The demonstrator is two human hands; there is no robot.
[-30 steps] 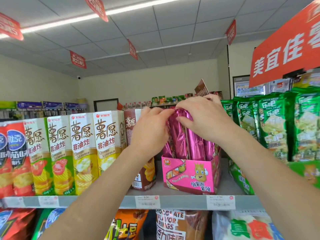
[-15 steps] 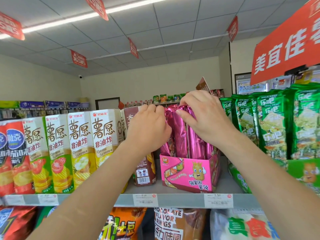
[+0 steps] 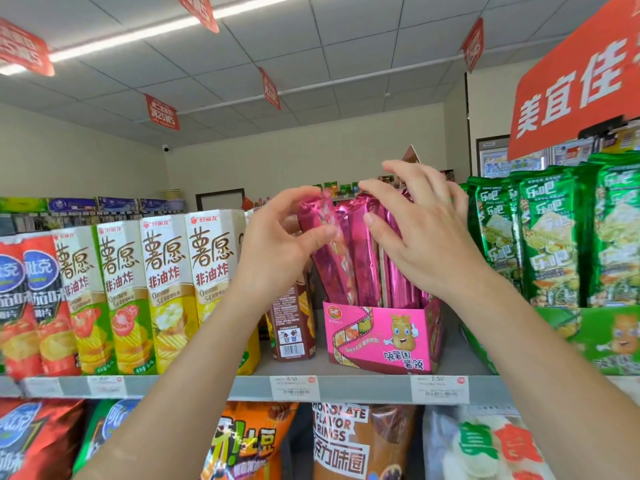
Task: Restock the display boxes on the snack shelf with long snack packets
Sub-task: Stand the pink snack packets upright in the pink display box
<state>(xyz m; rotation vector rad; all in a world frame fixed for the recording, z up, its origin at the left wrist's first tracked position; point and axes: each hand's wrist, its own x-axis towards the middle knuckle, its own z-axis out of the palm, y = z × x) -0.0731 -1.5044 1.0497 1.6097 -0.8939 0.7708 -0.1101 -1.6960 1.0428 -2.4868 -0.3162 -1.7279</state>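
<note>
two bare forearms reach up past the grey shelf [image 3: 363, 388] lip and its white price tags [image 3: 294, 388]; the left hand [image 3: 277, 258] pinches the top of the leftmost packet [image 3: 332, 268] between thumb and curled forefinger, the packet's top leaning left out of the row; the right hand [image 3: 429, 244] is spread wide, fingers [image 3: 381, 188] straight and apart, thumb and fingertips resting on the other long pink packets [image 3: 363, 258]; these are slim, shiny magenta foil sticks, standing close together in a pink display box [image 3: 377, 337] printed with a crowned cartoon potato; the box sits on the shelf between a brown carton [image 3: 292, 327] on its left and a green display box [image 3: 588, 337] of green foil packets [image 3: 550, 244] on its right; tall chip cartons [image 3: 166, 289] line the shelf further left; red signs [image 3: 161, 112] hang from the ceiling beyond.
</note>
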